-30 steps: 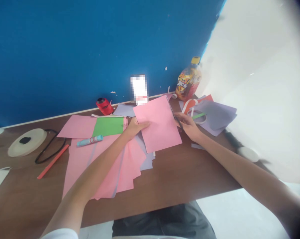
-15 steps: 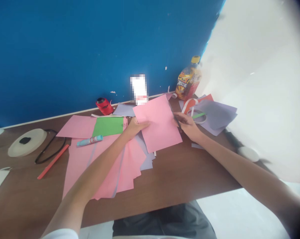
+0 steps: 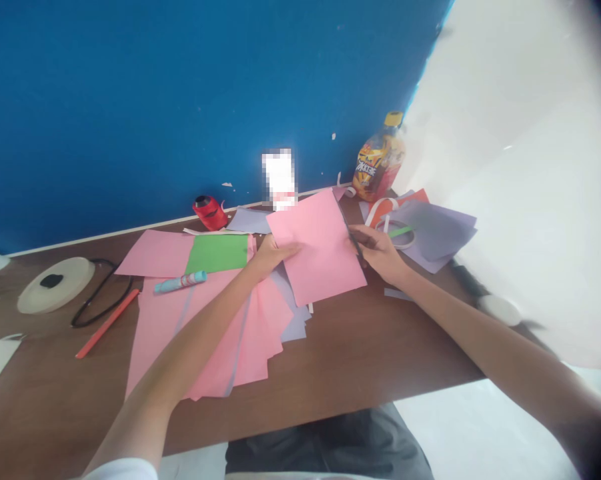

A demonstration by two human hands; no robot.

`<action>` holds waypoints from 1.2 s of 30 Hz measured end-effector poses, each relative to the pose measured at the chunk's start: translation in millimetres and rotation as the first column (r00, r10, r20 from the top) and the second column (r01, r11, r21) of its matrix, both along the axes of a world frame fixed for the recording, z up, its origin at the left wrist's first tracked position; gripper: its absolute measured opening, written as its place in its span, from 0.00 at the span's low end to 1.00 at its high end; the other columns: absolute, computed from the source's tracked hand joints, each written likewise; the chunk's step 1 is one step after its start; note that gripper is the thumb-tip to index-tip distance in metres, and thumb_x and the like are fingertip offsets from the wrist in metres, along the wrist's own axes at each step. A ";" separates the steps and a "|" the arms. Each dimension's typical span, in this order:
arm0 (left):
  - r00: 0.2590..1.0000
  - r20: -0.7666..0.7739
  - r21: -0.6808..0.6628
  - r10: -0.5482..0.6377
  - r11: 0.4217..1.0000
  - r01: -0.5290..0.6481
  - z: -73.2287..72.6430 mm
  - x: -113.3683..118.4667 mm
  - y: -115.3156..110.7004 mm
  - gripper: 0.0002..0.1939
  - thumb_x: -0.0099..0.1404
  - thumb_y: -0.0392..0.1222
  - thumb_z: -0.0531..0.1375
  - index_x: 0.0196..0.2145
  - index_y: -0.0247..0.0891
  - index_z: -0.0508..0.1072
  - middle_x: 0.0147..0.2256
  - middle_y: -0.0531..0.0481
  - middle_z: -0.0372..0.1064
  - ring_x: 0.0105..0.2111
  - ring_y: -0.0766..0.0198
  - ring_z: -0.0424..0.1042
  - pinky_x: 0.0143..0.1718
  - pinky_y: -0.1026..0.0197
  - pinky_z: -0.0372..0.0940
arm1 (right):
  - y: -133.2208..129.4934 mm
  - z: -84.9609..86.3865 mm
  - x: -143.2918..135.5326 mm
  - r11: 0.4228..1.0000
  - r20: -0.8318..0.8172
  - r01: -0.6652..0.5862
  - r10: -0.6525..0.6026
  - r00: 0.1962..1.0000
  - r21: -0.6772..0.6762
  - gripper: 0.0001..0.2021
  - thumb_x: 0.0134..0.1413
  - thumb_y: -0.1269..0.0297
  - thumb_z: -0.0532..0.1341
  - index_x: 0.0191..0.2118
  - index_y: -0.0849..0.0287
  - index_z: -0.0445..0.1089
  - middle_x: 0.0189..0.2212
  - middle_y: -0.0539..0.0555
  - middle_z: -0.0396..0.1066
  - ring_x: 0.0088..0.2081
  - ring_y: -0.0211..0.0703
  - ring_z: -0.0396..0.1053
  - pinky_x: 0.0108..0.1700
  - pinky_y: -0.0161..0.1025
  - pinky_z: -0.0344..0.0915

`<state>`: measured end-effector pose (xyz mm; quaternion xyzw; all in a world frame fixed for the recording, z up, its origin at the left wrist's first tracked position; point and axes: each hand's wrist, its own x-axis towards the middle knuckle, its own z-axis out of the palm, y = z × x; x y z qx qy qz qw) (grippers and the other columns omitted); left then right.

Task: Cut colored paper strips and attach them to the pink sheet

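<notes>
A pink sheet of paper (image 3: 318,250) is held up above the table, its left edge pinched in my left hand (image 3: 275,257). At the sheet's right edge, my right hand (image 3: 378,252) is closed on a thin dark tool, which looks like scissors (image 3: 344,217); its blades lie along that edge. Under my left forearm are fanned pink sheets (image 3: 210,340), with purple paper (image 3: 294,323) sticking out beside them. A green sheet (image 3: 218,253) and a light blue glue stick (image 3: 180,283) lie on the pink paper at the left.
A drink bottle (image 3: 378,160) stands at the back right, near purple sheets (image 3: 435,230) and a tape roll (image 3: 395,235). A red spool (image 3: 210,213) sits by the blue wall. At the left are a round white lid (image 3: 55,287), a black cord and a red strip (image 3: 108,323).
</notes>
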<state>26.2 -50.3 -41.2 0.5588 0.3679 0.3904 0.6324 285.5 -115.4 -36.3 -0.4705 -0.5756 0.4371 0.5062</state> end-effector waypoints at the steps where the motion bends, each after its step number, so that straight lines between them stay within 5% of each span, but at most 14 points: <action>1: 1.000 0.002 0.000 0.004 1.000 -0.004 0.4 0.1 -0.3 0.24 0.48 0.46 0.72 0.43 0.35 0.77 0.46 0.40 0.76 0.40 0.54 0.76 0.43 0.52 0.71 | -0.7 0.7 -0.4 1.000 -0.014 -0.013 0.013 1.000 -0.005 0.18 0.52 0.55 0.64 0.49 0.51 0.72 0.30 0.49 0.70 0.22 0.33 0.57 0.20 0.32 0.56; 11: 0.999 -0.016 -0.006 0.028 1.000 -0.028 3.5 -0.1 -2.7 0.23 0.47 0.45 0.72 0.40 0.34 0.77 0.42 0.41 0.77 0.39 0.54 0.76 0.42 0.54 0.71 | -2.7 4.6 -3.5 0.993 -0.123 -0.107 0.100 0.987 -0.050 0.17 0.53 0.50 0.64 0.45 0.52 0.69 0.28 0.47 0.63 0.24 0.35 0.59 0.25 0.35 0.59; 20: 0.998 -0.019 -0.014 0.060 0.998 -0.060 0.1 -0.2 -0.3 0.24 0.45 0.46 0.73 0.40 0.34 0.77 0.40 0.41 0.78 0.37 0.55 0.76 0.40 0.54 0.71 | 2.6 5.5 0.2 0.999 -0.174 0.034 -0.036 0.984 -0.014 0.15 0.51 0.53 0.66 0.42 0.52 0.67 0.26 0.46 0.64 0.26 0.36 0.60 0.26 0.35 0.58; 29: 0.985 0.087 -0.044 0.150 0.988 -0.146 -0.8 1.4 2.0 0.24 0.45 0.46 0.73 0.40 0.34 0.76 0.45 0.40 0.76 0.41 0.56 0.76 0.46 0.53 0.70 | -0.3 5.0 -1.4 0.999 -0.021 -0.015 0.014 1.000 -0.036 0.16 0.51 0.52 0.64 0.43 0.54 0.69 0.26 0.46 0.63 0.22 0.34 0.55 0.22 0.34 0.54; 36: 0.993 0.063 -0.045 0.103 0.994 -0.100 -0.7 0.7 1.9 0.25 0.45 0.46 0.73 0.40 0.34 0.77 0.44 0.39 0.76 0.40 0.56 0.76 0.45 0.53 0.70 | 0.1 4.9 -0.9 1.000 -0.014 0.012 -0.012 1.000 -0.010 0.17 0.49 0.54 0.66 0.44 0.57 0.73 0.26 0.49 0.66 0.23 0.34 0.58 0.20 0.33 0.53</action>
